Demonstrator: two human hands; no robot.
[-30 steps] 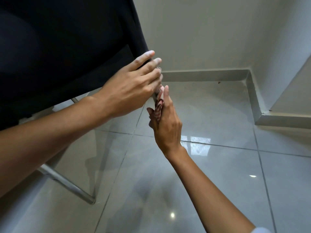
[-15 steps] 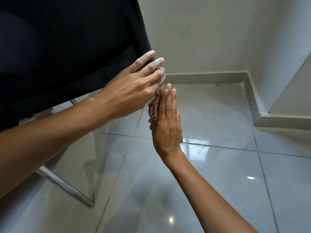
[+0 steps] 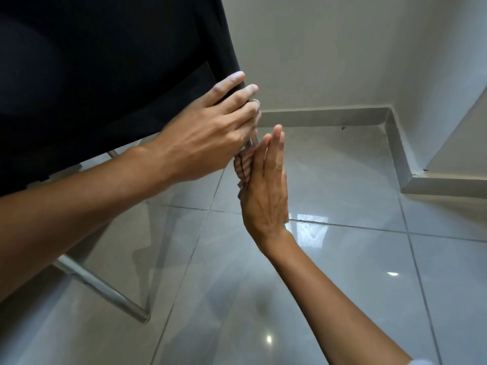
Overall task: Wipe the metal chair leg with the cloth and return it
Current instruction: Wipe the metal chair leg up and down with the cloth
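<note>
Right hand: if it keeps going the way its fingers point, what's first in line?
Probably the left hand. The right hand points up, slightly away, fingertips just below the left's knuckles on the metal chair leg. Depth is unclear, so it may pass beside them toward the skirting.

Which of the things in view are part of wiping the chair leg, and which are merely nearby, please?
In use: left hand, right hand, striped cloth, metal chair leg.

Merely nearby: black chair back, lower chair rail, tiled floor, skirting board.

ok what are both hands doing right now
Left hand: closed around the metal chair leg, just under the black seat.
Right hand: open and flat, fingers straight, pressing the striped cloth against the leg.
</note>
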